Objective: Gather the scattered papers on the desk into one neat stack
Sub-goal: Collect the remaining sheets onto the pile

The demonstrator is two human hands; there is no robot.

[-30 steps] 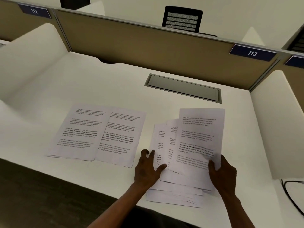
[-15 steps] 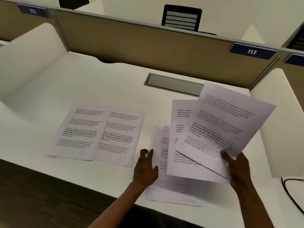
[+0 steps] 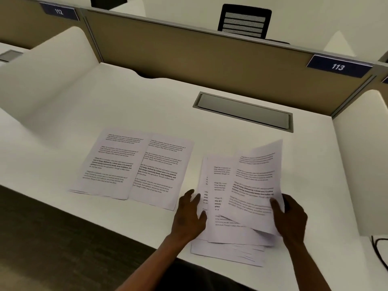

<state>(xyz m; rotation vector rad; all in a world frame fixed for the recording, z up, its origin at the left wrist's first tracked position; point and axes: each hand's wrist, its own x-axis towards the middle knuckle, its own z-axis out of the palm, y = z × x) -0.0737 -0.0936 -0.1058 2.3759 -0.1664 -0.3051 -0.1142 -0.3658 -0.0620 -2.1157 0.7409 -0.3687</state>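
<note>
The pile (image 3: 228, 244) of papers lay at the desk's (image 3: 130, 106) near right edge, its sheets fanned and unevenly overlapped. Over it, the right hand (image 3: 290, 215) pinched a blurred sheet (image 3: 255, 185) by its right edge, thumb on the printed face; the sheet's top corner curled upward, and its lower part overlapped the pile. The left hand (image 3: 188, 215) rested on the pile's left edge with its fingers spread, pressing rather than gripping.

To the left, apart from the pile, two more sheets (image 3: 134, 164) lay flat side by side, the right one overlapping the left along a shared edge. They had not yet joined the pile.

Behind the papers, a grey hatch (image 3: 243, 111) was set flush in the desk. A tan partition (image 3: 189, 53) stood behind it, bearing plates marked 112 (image 3: 58, 11) and 113 (image 3: 338, 67). A black chair back (image 3: 244, 21) showed above the partition. A black cable (image 3: 378, 250) lay at the far right.
</note>
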